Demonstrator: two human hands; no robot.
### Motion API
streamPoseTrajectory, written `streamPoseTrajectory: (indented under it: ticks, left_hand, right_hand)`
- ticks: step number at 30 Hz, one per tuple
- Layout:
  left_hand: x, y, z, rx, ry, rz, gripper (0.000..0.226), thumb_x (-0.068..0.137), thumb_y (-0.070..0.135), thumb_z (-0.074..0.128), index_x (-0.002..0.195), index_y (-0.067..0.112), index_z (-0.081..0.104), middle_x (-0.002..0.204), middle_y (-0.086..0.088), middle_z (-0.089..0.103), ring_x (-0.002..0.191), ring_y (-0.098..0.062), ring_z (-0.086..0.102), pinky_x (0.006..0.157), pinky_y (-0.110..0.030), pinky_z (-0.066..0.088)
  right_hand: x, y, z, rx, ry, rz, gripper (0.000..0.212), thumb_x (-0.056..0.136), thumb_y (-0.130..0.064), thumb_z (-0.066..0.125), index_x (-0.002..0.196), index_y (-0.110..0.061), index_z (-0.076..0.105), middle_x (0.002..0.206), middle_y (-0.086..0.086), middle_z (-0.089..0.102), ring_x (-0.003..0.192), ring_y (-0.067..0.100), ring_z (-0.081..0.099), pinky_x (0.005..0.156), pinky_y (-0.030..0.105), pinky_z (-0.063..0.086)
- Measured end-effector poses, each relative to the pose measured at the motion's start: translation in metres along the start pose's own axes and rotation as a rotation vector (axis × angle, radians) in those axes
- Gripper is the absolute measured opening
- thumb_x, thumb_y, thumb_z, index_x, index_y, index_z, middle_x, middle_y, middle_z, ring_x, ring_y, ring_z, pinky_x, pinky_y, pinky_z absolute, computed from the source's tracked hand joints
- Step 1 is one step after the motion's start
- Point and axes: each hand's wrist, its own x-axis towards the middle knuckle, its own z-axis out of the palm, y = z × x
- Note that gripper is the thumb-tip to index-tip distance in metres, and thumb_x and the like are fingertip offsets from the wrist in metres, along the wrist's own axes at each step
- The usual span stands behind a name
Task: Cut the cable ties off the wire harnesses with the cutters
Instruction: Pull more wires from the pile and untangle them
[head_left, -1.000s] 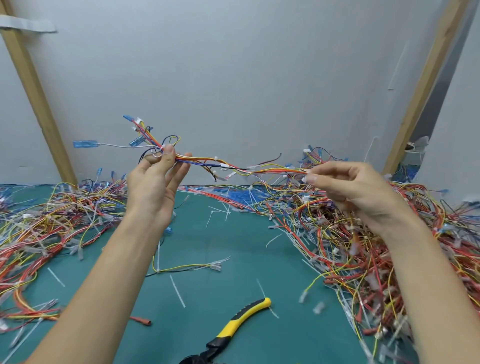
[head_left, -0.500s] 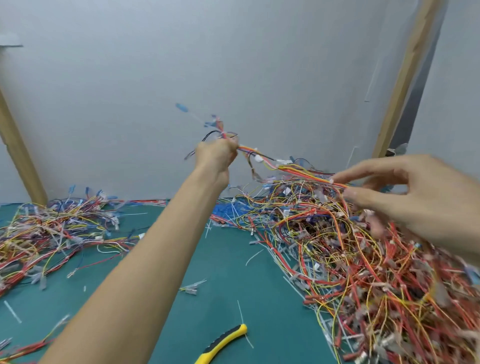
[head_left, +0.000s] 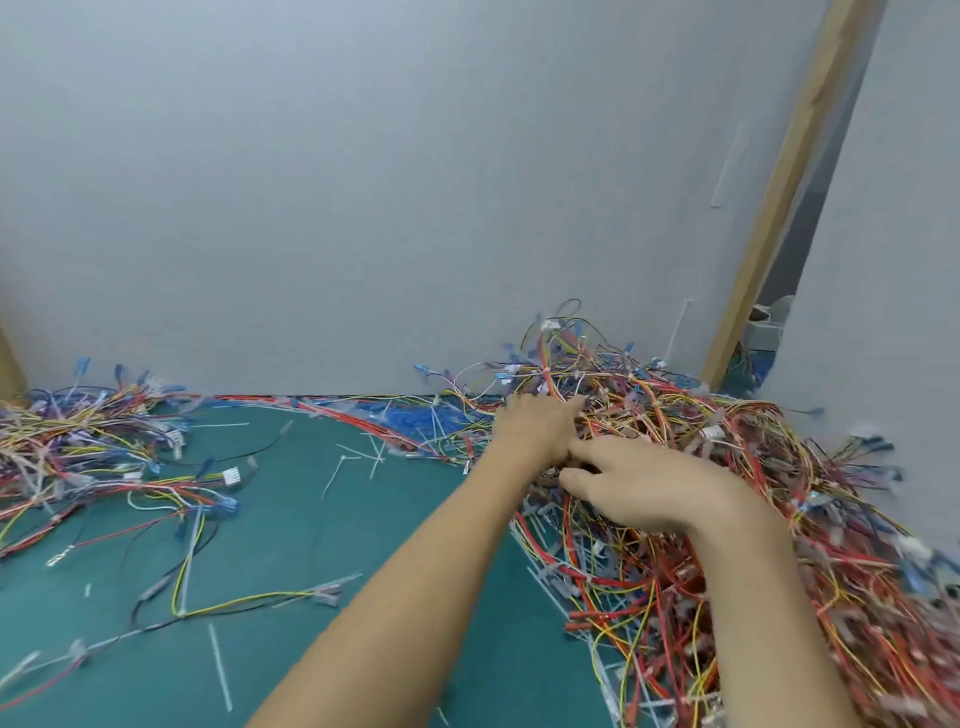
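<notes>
The 2 hands sit on the harness pile (head_left: 753, 467) at the right of the mat (head_left: 311, 519) — nearly touching. The left hand (head_left: 537, 426) has its fingertips buried in it, so I can't tell its grip; the right hand (head_left: 644, 486) rests slack, holding nothing.

Bright, even, nearly shadowless light; motion blur throughout; wide-angle bending at edges.

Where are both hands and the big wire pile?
left hand (head_left: 535, 428): head view, back of the hand.
right hand (head_left: 644, 486): head view, back of the hand.
wire pile (head_left: 769, 441): head view, upper red wires.
</notes>
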Motion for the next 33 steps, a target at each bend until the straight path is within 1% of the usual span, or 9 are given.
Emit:
streamPoseTrajectory:
  ticks: [4,7,8,12,16,20,25,29,33]
  left_hand:
    - [-0.024,-0.02,-0.019,-0.139,0.161,0.047,0.024,0.105,0.017,0.035,0.101,0.004,0.055,0.094,-0.029,0.063,0.093,-0.049,0.058,0.075,-0.048,0.046]
    - [-0.055,-0.037,-0.031,-0.189,0.221,0.071,0.032,0.105,0.021,0.037,0.079,0.005,0.048,0.089,-0.024,0.061,0.09,-0.044,0.056,0.084,-0.052,0.047]
    - [-0.067,-0.046,-0.032,-0.181,0.224,0.067,0.036,0.106,0.024,0.036,0.081,0.004,0.052,0.094,-0.022,0.062,0.094,-0.042,0.056,0.087,-0.05,0.045]
    - [-0.13,-0.101,-0.03,-0.13,0.188,0.036,0.035,0.106,0.029,0.038,0.114,0.008,0.065,0.117,-0.009,0.062,0.113,-0.028,0.052,0.1,-0.041,0.04]
    - [-0.201,-0.164,-0.035,-0.12,0.245,-0.084,0.029,0.104,0.027,0.045,0.122,0.013,0.063,0.125,-0.003,0.059,0.12,-0.021,0.049,0.104,-0.035,0.037]
    - [-0.264,-0.221,-0.041,-0.034,0.306,-0.241,0.027,0.1,0.021,0.05,0.125,0.015,0.06,0.131,0.0,0.055,0.126,-0.02,0.047,0.106,-0.032,0.036]
    - [-0.322,-0.267,-0.044,0.195,0.458,-0.459,0.037,0.089,0.009,0.062,0.125,0.009,0.061,0.13,-0.008,0.058,0.124,-0.029,0.054,0.1,-0.043,0.043]
    - [-0.345,-0.29,-0.036,0.124,0.306,-0.702,0.04,0.102,0.03,0.045,0.138,0.016,0.05,0.149,-0.004,0.041,0.135,-0.026,0.043,0.108,-0.043,0.034]
    - [-0.343,-0.291,-0.032,0.136,0.267,-0.672,0.042,0.103,0.036,0.04,0.142,0.021,0.046,0.154,-0.005,0.032,0.136,-0.026,0.041,0.11,-0.041,0.033]
  right_hand:
    - [0.001,-0.006,0.003,-0.022,-0.062,0.031,0.052,0.107,-0.042,0.037,0.148,-0.01,0.043,0.152,0.007,0.046,0.138,0.026,0.044,0.111,0.038,0.038]
    - [-0.002,-0.013,0.003,-0.013,-0.044,0.037,0.056,0.107,-0.045,0.037,0.149,-0.01,0.041,0.151,0.008,0.048,0.136,0.025,0.048,0.11,0.038,0.039]
    - [-0.005,-0.015,0.002,-0.012,-0.03,0.04,0.057,0.106,-0.047,0.038,0.149,-0.01,0.042,0.15,0.008,0.049,0.135,0.025,0.049,0.11,0.038,0.04]
    - [-0.015,-0.028,0.0,-0.058,0.048,-0.006,0.056,0.105,-0.049,0.039,0.144,-0.01,0.047,0.147,0.008,0.051,0.131,0.025,0.052,0.109,0.042,0.042]
    - [-0.024,-0.063,0.007,-0.078,0.146,-0.231,0.05,0.104,-0.047,0.041,0.147,-0.022,0.045,0.151,0.004,0.048,0.137,0.021,0.046,0.112,0.037,0.037]
    - [-0.02,-0.107,0.043,-0.084,-0.011,-0.429,0.056,0.104,-0.051,0.041,0.156,-0.042,0.023,0.164,-0.007,0.027,0.152,0.011,0.019,0.12,0.03,0.02]
    - [0.006,-0.144,0.119,-0.077,-0.154,-0.489,0.06,0.104,-0.058,0.031,0.158,-0.046,0.008,0.169,-0.004,0.009,0.156,0.017,-0.006,0.125,0.043,0.006]
    - [0.022,-0.147,0.169,-0.126,-0.042,-0.472,0.059,0.103,-0.062,0.023,0.156,-0.05,0.001,0.169,0.0,-0.008,0.155,0.019,-0.014,0.125,0.042,-0.002]
    - [0.029,-0.146,0.189,-0.061,0.117,-0.481,0.055,0.102,-0.064,0.021,0.154,-0.054,0.009,0.169,-0.005,-0.003,0.155,0.014,-0.013,0.125,0.039,-0.005]
